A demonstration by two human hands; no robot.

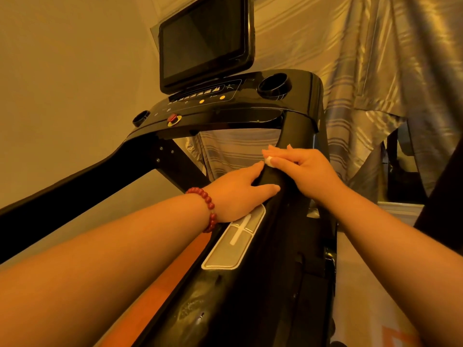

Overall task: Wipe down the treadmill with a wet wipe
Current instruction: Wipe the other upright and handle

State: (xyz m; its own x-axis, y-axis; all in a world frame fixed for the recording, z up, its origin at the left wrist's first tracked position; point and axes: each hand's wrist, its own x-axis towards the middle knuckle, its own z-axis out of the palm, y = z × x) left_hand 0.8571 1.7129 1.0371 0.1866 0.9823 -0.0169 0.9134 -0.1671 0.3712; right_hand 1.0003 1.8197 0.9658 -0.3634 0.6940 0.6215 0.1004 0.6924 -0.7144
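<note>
Here, right hand [304, 171] pinching a white wipe [268, 160] against the right handrail [278, 231] of the treadmill [225, 116], left hand [238, 196] gripping the same handrail just nearer, red bead bracelet [209, 207] on its wrist, dark screen [203, 43] at the far end.

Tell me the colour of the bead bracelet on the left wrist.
The bead bracelet is dark red, shown best in the head view.
</note>
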